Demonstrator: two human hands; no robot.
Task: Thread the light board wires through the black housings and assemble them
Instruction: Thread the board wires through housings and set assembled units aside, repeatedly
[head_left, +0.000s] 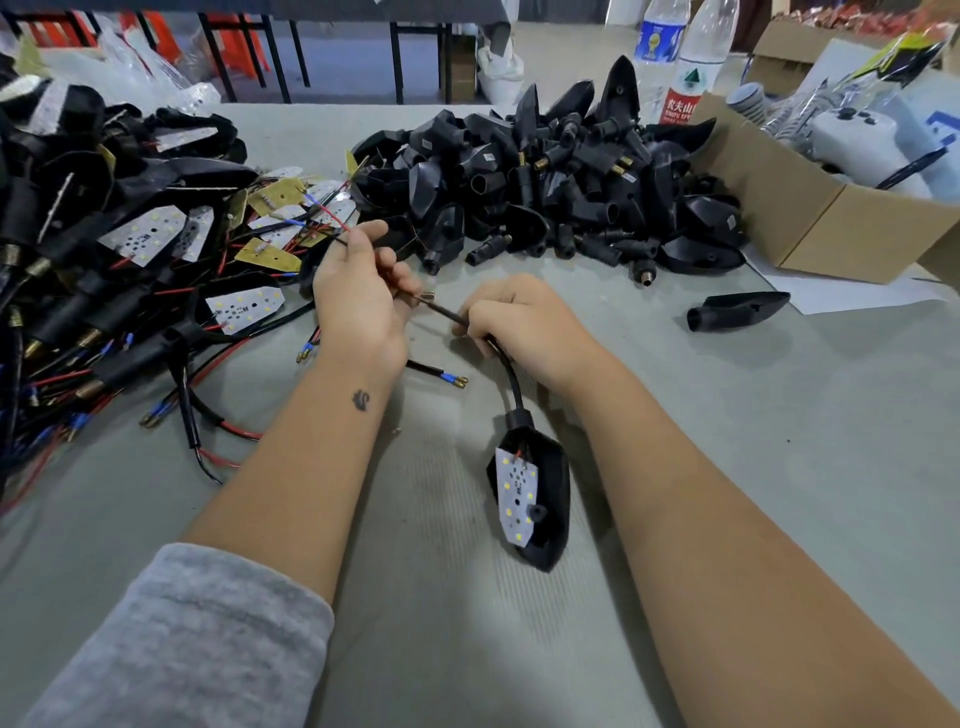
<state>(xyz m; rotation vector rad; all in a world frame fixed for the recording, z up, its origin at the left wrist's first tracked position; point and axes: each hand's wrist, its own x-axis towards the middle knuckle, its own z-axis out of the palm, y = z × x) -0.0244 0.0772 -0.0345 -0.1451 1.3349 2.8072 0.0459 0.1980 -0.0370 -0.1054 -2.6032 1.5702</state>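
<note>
A black housing (540, 519) lies on the grey table (727, 467) between my forearms, with a white light board (516, 493) seated in it. Its black sheathed wire (511, 374) runs up from the housing's neck into my right hand (524, 322), which grips it. The wire continues leftward to my left hand (358, 301), whose fingers pinch it. A small threaded metal piece (427, 296) sits on the wire between my hands. The wire's red and black ends (332, 215) stick out above my left hand.
A heap of empty black housings (545, 176) fills the middle back. Wired light boards and finished units (130, 260) pile up at the left. One loose housing (737, 309) lies at the right, near a cardboard box (810, 218). Plastic bottles (685, 57) stand behind.
</note>
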